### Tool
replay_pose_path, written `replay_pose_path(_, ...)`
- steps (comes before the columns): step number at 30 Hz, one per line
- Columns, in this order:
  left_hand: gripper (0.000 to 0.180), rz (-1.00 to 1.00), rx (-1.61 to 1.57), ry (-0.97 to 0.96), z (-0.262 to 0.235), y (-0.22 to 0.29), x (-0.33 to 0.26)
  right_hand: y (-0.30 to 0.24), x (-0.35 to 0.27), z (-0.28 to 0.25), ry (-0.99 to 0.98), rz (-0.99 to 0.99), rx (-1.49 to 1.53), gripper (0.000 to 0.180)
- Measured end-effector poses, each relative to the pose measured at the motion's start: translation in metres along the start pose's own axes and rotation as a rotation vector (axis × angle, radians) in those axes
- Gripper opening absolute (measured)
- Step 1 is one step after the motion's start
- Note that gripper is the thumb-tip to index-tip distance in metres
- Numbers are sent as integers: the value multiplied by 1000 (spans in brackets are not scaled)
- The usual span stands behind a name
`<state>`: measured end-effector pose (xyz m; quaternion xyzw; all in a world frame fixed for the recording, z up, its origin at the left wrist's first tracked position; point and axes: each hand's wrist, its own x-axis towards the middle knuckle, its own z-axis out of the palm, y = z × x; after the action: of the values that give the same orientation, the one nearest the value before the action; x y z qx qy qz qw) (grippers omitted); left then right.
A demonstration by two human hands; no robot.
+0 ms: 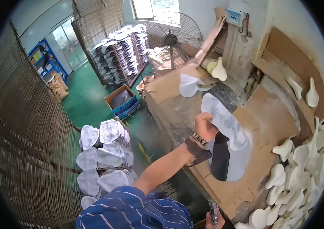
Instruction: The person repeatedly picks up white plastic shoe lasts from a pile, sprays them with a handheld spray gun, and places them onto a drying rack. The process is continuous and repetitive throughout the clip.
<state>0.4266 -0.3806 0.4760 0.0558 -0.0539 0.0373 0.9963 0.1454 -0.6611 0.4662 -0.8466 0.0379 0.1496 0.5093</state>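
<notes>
My left hand (206, 128) is closed on the edge of a grey-white, saddle-shaped sheet piece (225, 118), tilted above the cardboard-covered worktable. Under it lie a black sheet piece (220, 158) and a rounded pale-grey sheet piece (241, 164). A beaded bracelet and a dark band circle the left wrist. At the bottom edge, my right hand (214, 220) is wrapped round a small silver metal tool (213, 212); its lower part is hidden, so I cannot tell its kind. Another pale sheet piece (189, 85) lies farther back on the table.
Cream saddle-shaped foam pads (301, 171) are heaped at the right. A wire rack (106, 158) of pale pieces stands left of the table. Behind are an open cardboard box (123, 100), a large caged fan (171, 38) and a loaded rack (120, 53). Tall wire racks (24, 133) line the left.
</notes>
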Motion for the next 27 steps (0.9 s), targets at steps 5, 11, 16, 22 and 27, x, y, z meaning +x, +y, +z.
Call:
replay_pose_path(5, 46, 30, 113, 22, -20, 9, -2, 32, 24, 14, 28, -6, -30, 46)
replay_pose_path(11, 53, -40, 249, -51, 2, 19, 1, 41, 29, 12, 21, -174, -27, 46)
replay_pose_path(16, 53, -122, 233, -108, 27, 10, 20, 57, 30, 12, 34, -216, -39, 48)
replay_pose_path(22, 53, -126, 230, -308, 93, -6, 27, 60, 31, 0, -13, -119, -11, 51)
replay_pose_path(27, 55, -51, 239, -387, 121, 14, 5, 64, 39, -4, 3, -128, -3, 49)
